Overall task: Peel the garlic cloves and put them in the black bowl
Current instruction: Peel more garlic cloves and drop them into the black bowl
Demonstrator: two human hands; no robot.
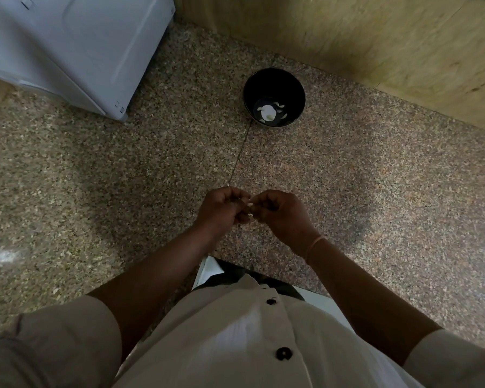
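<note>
A black bowl (274, 85) stands on the speckled granite counter, toward the back. Pale garlic pieces (268, 112) lie at its bottom. Nearer to me, my left hand (221, 210) and my right hand (282, 214) meet fingertip to fingertip above the counter. Both pinch a small pale garlic clove (249, 204) between them; most of it is hidden by the fingers. A thin band circles my right wrist.
A white appliance (76, 49) stands at the back left of the granite counter (123, 177). A beige tiled wall (375, 40) rises behind the bowl. The counter's front edge runs just below my hands, by my white buttoned shirt (249, 331).
</note>
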